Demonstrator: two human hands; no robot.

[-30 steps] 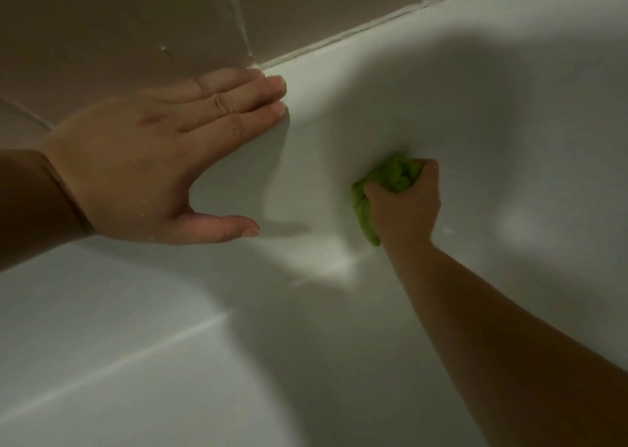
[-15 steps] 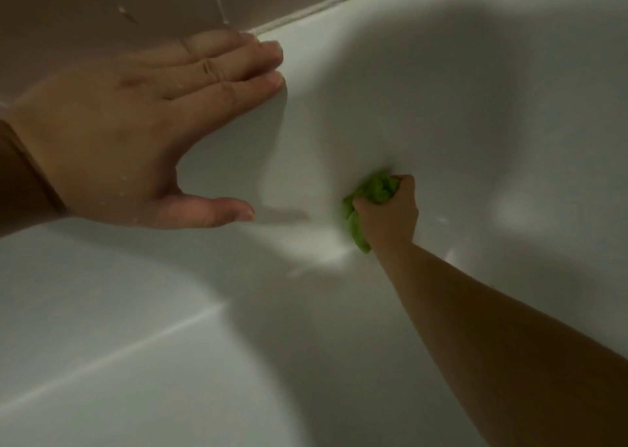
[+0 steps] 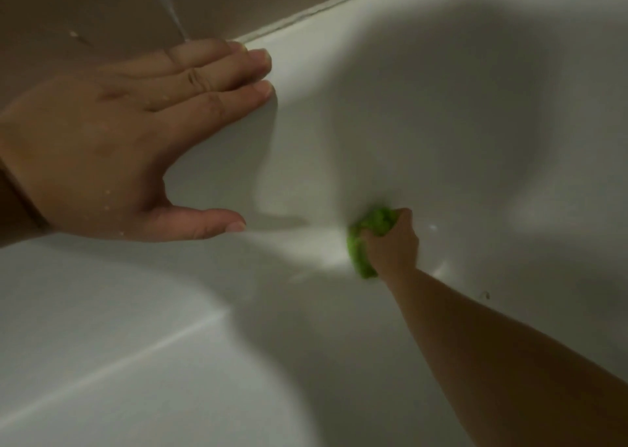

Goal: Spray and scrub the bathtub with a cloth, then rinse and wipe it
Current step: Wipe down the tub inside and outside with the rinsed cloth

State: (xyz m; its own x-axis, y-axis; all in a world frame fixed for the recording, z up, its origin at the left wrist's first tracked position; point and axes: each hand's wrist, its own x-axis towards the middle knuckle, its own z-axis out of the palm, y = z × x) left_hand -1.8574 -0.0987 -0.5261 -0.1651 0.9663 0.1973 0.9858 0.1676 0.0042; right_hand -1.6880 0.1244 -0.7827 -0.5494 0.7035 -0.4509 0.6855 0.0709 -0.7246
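Right hand (image 3: 390,242) clenched around green cloth (image 3: 368,239), pressed to bathtub (image 3: 441,140) inner wall. Left hand (image 3: 112,147) flat, fingers straight (grasping nothing), on far rim by the tiled wall (image 3: 85,11).

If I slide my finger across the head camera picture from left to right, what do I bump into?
left hand flat on the tub's rim → green cloth → right hand holding it.

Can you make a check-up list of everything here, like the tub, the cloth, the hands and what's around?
Surface: white glossy bathtub, heavily shadowed, one bright patch beside the cloth.
Job's things: crumpled bright green cloth pressed on the tub's inner wall.
Clutter: small dark speck near the forearm.
Hands: right hand grips the cloth; left hand lies flat, fingers straight, on the tub rim.
Cables: nothing seen.
Surroundings: beige tiled wall with caulk seam.
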